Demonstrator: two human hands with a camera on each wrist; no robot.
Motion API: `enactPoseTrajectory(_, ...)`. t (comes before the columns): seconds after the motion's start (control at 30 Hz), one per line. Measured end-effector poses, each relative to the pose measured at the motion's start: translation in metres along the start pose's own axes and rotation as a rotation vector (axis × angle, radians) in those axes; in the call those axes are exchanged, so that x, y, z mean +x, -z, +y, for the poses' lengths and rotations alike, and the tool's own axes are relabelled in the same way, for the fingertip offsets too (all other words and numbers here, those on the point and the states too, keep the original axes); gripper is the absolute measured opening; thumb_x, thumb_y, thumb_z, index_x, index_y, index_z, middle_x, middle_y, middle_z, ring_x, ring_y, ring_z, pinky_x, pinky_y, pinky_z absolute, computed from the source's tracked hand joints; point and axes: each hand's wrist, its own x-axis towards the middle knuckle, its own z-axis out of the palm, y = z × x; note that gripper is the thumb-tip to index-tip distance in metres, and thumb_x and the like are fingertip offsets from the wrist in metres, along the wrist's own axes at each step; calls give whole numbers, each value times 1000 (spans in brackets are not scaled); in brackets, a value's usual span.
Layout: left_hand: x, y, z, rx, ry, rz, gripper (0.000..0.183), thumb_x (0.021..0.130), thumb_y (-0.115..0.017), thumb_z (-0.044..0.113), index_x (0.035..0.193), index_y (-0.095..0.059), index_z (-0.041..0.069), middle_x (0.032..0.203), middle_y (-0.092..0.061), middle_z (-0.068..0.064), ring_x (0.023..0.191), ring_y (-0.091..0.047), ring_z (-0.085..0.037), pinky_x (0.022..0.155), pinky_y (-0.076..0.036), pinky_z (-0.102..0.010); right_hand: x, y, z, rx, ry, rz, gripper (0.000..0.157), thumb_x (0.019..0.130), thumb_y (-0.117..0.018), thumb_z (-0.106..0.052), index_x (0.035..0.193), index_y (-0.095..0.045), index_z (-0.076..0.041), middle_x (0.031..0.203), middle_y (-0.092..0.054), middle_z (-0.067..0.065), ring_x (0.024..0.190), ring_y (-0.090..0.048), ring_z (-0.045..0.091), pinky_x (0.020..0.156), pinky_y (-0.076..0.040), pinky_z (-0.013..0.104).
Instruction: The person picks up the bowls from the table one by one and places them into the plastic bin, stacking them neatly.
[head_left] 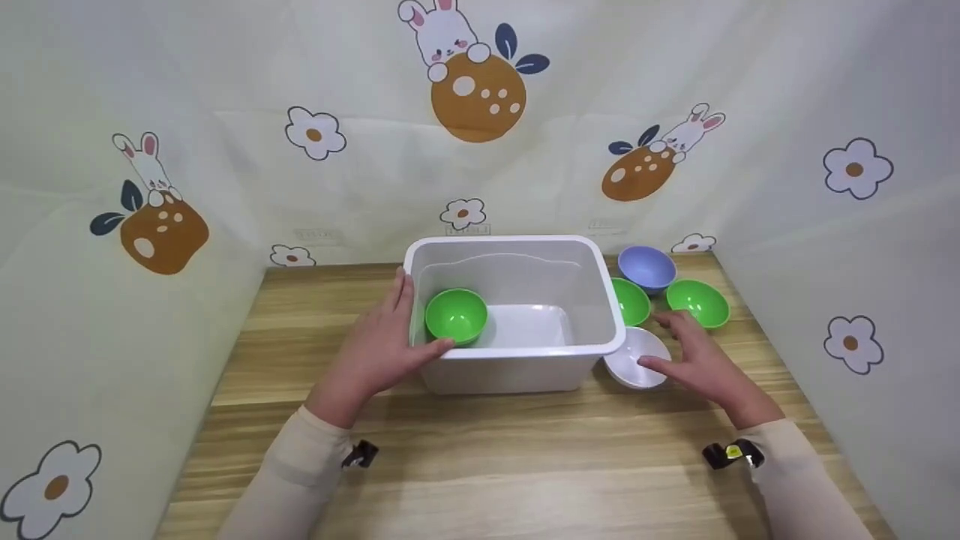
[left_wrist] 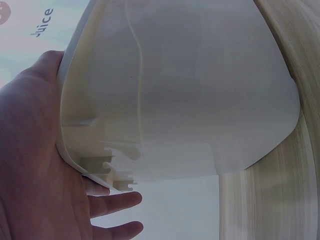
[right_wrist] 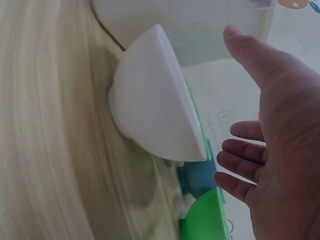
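My left hand [head_left: 379,341] rests on the near left corner of a white plastic bin [head_left: 510,375]. Its thumb lies along the front rim, and its straight fingers run along the left side. Inside the bin, toward the left, sits a green bowl [head_left: 456,316]. Over a white bowl [head_left: 634,364] at the bin's right, my right hand [head_left: 701,360] hovers with fingers spread and nothing held. In the right wrist view, a gap separates that hand from the white bowl [right_wrist: 155,100].
Right of the bin stand a green bowl [head_left: 630,302] partly hidden by its rim, a blue bowl [head_left: 647,268] and another green bowl [head_left: 699,302]. The wooden table [head_left: 510,465] is bordered by a printed cloth [head_left: 540,180] behind and at both sides.
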Motion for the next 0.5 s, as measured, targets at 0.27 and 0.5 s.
enactPoseTrajectory(0.27,0,0,0,0,7,-6,135,90,-55,94,175,-9,0,184,-5,-22,160,-32,-52,121,-40,-70,-4,-10,7,-25,6,-22,91,85,-98,-33,153,-54,8,146,-57,28,136,-53,46,114,-43,63)
enactPoseTrajectory(0.5,0,0,0,4,10,-9,136,89,-55,95,175,-9,0,184,-4,-21,159,-34,-53,120,-41,-70,-7,-16,8,-7,-10,-37,102,81,-100,-37,160,-50,3,148,-54,28,132,-53,41,110,-44,61)
